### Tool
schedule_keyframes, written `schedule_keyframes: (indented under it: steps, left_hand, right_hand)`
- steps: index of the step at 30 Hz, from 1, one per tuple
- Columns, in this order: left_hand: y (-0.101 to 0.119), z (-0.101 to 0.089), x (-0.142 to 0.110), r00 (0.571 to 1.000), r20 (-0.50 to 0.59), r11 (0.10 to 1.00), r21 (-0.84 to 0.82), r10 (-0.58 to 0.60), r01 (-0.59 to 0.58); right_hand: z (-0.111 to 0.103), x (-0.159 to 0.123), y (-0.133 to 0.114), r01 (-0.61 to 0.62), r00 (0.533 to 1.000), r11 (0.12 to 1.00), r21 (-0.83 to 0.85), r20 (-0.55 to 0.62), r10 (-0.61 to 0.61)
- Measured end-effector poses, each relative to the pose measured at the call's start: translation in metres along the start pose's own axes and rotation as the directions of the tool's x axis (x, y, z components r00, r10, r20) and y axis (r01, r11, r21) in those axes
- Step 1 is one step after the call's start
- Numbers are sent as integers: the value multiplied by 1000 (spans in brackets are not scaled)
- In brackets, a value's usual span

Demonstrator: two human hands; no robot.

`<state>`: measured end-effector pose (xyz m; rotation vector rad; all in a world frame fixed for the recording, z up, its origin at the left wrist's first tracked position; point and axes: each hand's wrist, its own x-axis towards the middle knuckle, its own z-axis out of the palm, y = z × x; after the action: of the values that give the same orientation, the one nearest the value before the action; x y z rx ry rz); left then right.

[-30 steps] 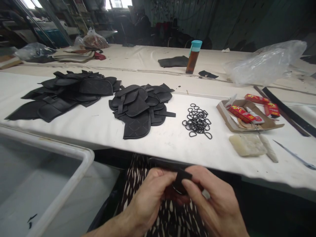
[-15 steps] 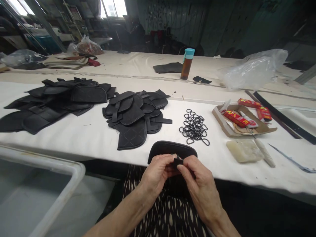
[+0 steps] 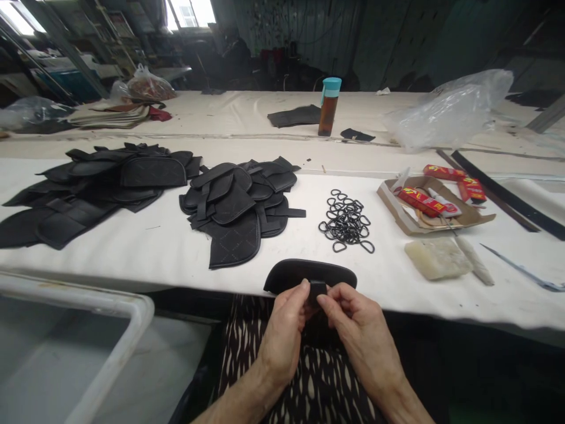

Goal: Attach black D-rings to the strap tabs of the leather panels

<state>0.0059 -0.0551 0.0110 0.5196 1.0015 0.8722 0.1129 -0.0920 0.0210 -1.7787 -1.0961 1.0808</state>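
Note:
A black leather-like piece with a rounded, piped edge lies at the table's front edge, partly hidden by my hands. From it a short black strap stands up between my fingers. My left hand is closed on the strap's left side, thumb uppermost. On the other side my right hand pinches the strap's lower right edge between thumb and fingers. Whether a ring sits in the strap is hidden. Just beyond the piece lies a heap of black metal D-rings.
Two piles of similar black pieces spread to the left. At right are a cardboard tray with red boxes, a yellowish wax-like block and a pointed metal tool. A bottle stands farther back. A white rail is at lower left.
My left hand has turned more upright, its thumb moving to the strap's left edge. The strap now stands more exposed between both hands. The view has shifted slightly.

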Motion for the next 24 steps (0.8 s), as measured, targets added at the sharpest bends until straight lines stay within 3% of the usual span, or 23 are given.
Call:
schedule_keyframes:
  steps: [3,6,18,24]
  left_hand:
    - [-3,-1,-2,990,122,993,83,69,-80]
    - [-5,-1,-2,982,166,982,148,93,-118]
    - [-10,0,-1,974,129,928,303,185,-216]
    - [-9,2,-4,978,95,903,375,186,-208]
  right_hand:
    - [0,1,2,-52,998,997,52,25,51]
    - [-1,3,3,-87,996,995,46,31,86]
    - [1,7,6,-125,991,991,57,47,122]
    - [0,8,3,-121,992,989,82,44,118]
